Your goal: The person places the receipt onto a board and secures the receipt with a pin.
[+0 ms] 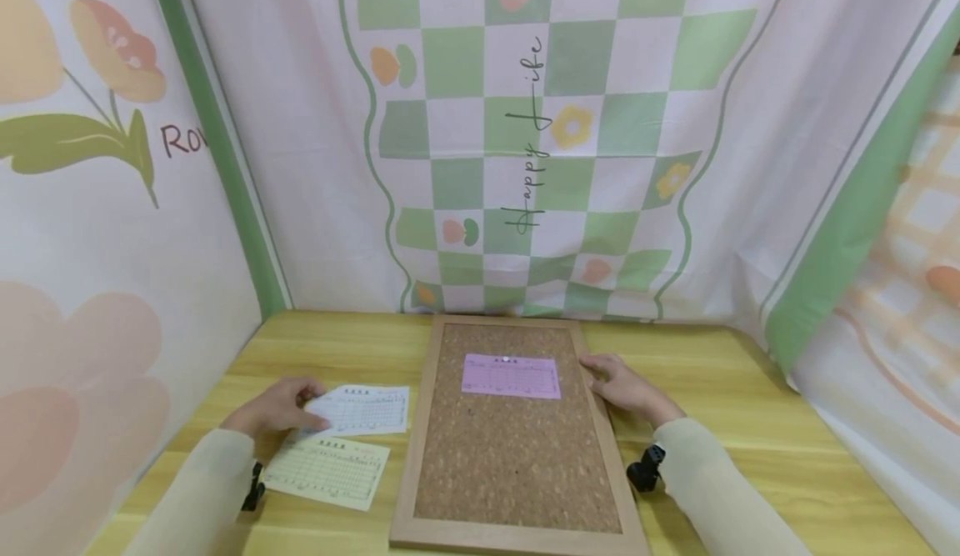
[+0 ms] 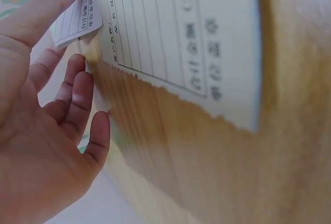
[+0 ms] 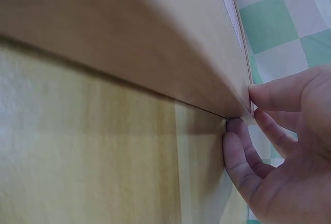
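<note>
Green-and-white checked cloth (image 1: 453, 64) hangs at upper centre behind a wooden worktop (image 1: 720, 381). At lower left, a white slip (image 1: 367, 413) is pinched by the left hand (image 1: 279, 406), its grip nearly closed; a yellow slip (image 1: 330, 473) lies just below. Lower centre, a corkboard (image 1: 517, 464) carries a pink slip (image 1: 512, 381); the right hand (image 1: 626, 389) holds its right edge between thumb and fingers.

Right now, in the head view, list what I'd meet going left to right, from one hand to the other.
Left hand → white slip → corkboard's left frame edge → pink slip → corkboard's right frame edge → right hand. The yellow slip is left out: it overlaps the first two's span.
</note>
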A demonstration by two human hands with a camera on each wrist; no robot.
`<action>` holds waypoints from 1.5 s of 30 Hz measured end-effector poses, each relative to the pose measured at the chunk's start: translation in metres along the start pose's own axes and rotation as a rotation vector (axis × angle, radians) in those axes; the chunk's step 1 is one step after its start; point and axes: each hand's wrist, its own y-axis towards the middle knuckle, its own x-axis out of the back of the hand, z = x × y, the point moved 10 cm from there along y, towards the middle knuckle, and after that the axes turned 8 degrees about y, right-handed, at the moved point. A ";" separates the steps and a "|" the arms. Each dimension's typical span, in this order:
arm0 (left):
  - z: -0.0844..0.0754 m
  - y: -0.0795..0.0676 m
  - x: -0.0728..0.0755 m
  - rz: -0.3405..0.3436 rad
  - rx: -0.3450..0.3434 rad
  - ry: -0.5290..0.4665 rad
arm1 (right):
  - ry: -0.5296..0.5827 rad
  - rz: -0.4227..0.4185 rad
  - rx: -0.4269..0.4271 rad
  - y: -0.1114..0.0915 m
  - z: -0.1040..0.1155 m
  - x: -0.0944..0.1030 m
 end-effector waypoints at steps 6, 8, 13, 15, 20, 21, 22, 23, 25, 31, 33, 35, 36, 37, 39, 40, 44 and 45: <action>0.000 0.000 -0.002 0.015 0.035 -0.042 | 0.009 -0.005 0.000 0.006 -0.014 0.001; 0.001 -0.001 -0.003 0.017 0.058 -0.056 | 0.012 -0.011 0.009 0.008 -0.016 0.002; 0.004 -0.002 -0.003 0.017 0.103 -0.039 | 0.019 -0.018 0.012 0.009 -0.019 0.003; 0.005 -0.002 -0.004 0.018 0.118 -0.040 | 0.010 -0.015 0.007 0.008 -0.018 0.002; 0.008 -0.001 -0.005 0.016 0.135 -0.058 | -0.009 -0.013 0.010 0.002 -0.008 0.001; 0.008 -0.001 -0.005 0.013 0.134 -0.061 | -0.015 -0.013 0.014 0.001 -0.006 0.000; 0.009 -0.001 -0.005 0.011 0.132 -0.067 | -0.022 -0.014 0.018 0.000 -0.003 0.000; 0.010 0.000 -0.005 0.010 0.127 -0.067 | -0.034 -0.013 0.022 -0.001 -0.001 0.000; 0.011 0.000 -0.005 0.005 0.118 -0.067 | -0.045 -0.015 0.024 -0.002 0.002 0.000; 0.014 -0.001 -0.001 -0.013 0.095 -0.102 | -0.026 -0.018 -0.016 -0.002 0.002 -0.001; 0.014 -0.001 0.001 -0.020 0.085 -0.132 | -0.011 -0.021 -0.016 -0.001 -0.001 -0.001; 0.012 -0.001 0.003 -0.023 0.071 -0.156 | -0.006 -0.021 -0.019 -0.001 0.000 -0.001; 0.012 -0.001 0.004 -0.026 0.065 -0.161 | -0.009 -0.019 -0.018 0.000 0.000 -0.002; 0.012 0.000 0.004 -0.026 0.053 -0.167 | -0.007 -0.019 -0.016 0.000 0.000 -0.001; 0.010 0.001 0.005 -0.027 0.035 -0.175 | -0.009 -0.016 -0.011 0.000 0.000 -0.001; 0.010 0.001 0.006 -0.032 0.019 -0.170 | -0.021 -0.012 -0.007 -0.001 0.002 -0.002; 0.011 0.003 0.007 -0.042 0.006 -0.161 | -0.019 -0.008 0.005 -0.001 0.000 -0.001; 0.012 0.004 0.008 -0.047 0.012 -0.158 | -0.027 -0.005 0.011 -0.001 0.000 0.000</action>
